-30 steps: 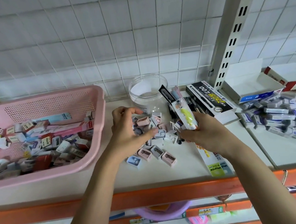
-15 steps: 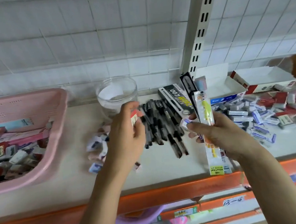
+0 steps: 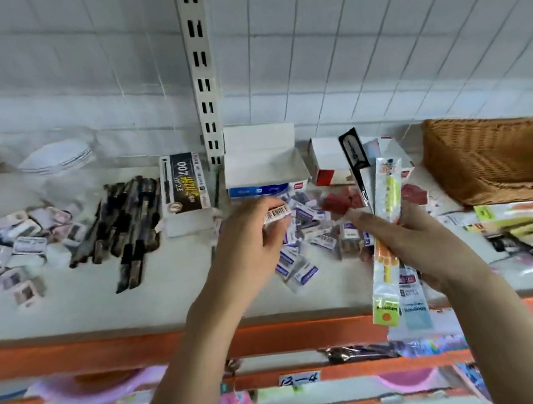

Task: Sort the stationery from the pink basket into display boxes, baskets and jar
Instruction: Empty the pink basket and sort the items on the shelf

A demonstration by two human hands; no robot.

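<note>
A: What does the left hand (image 3: 246,246) have?

B: A small packet with a barcode (image 3: 276,214). Its grip pinches the packet between thumb and curled fingers, and it hangs just above the pile of blue-and-white packets (image 3: 303,230) on the shelf (image 3: 106,308). I judge that it is being carried to that pile because the wrappers look alike, though blur hides the print.

A: And the right hand (image 3: 425,245)?

B: Its grip is wrapped round a bundle of long packaged items (image 3: 386,209), fanned upward, with the lower ends hanging past the shelf's orange front edge. Holding them together probably spares the left hand for single small pieces.

A: Where would those long ones go?

B: My guess is to the far right, where similar long packets (image 3: 520,219) lie in front of the wicker basket (image 3: 495,160).

A: Is the pink basket in view?

B: Only a blurred pink patch shows at the far left edge; I cannot tell whether that is it. The clear jar (image 3: 59,163) stands left at the back, with small pinkish packets (image 3: 12,249) and a row of black pens (image 3: 124,228) before it. An open white display box (image 3: 264,156) sits behind the pile, likely meant to take it.

A: Any risk?

B: The fanned bundle could slip, since the grip catches it only near the middle.
</note>
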